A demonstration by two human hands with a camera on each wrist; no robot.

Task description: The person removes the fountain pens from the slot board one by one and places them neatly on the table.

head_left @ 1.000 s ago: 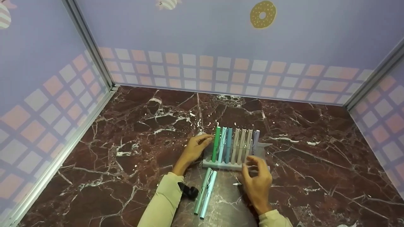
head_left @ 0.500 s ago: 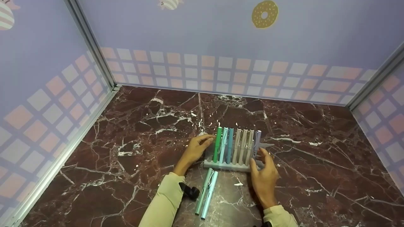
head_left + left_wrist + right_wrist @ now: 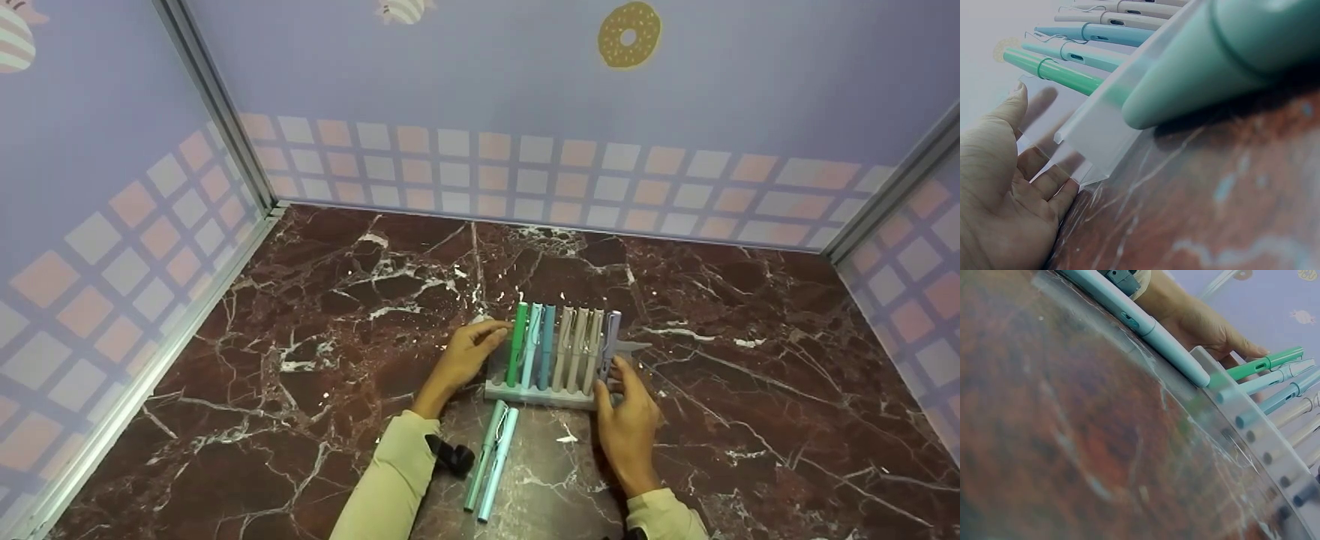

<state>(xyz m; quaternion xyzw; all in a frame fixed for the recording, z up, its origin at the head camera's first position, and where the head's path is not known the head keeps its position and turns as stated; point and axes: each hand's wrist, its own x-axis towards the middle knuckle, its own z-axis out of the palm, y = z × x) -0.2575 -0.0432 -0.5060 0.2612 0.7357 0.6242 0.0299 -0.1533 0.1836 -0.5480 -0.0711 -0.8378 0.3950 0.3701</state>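
Note:
A clear pen stand [image 3: 510,392] on the marbled tabletop holds several capped pens in a row. From left to right they include a green pen [image 3: 517,345], a light blue pen [image 3: 532,345], a blue pen [image 3: 547,346], beige pens [image 3: 578,349] and, at the right end, a lavender pen [image 3: 611,337]. My left hand [image 3: 465,360] grips the stand's left edge, its fingers showing through the clear panel in the left wrist view. My right hand [image 3: 628,420] has thumb and fingers about the lavender pen's lower part; the exact contact is partly hidden.
Before the stand, a dark green pen [image 3: 484,461] and a pale blue pen [image 3: 498,469] lie side by side. A black wrist strap [image 3: 451,455] is near them. Patterned panels [image 3: 555,172] enclose the tabletop at the back and sides.
My right hand has moved right, from in front of the stand to its right end, and its fingers have closed in about the lavender pen. The left hand stays at the stand's left edge.

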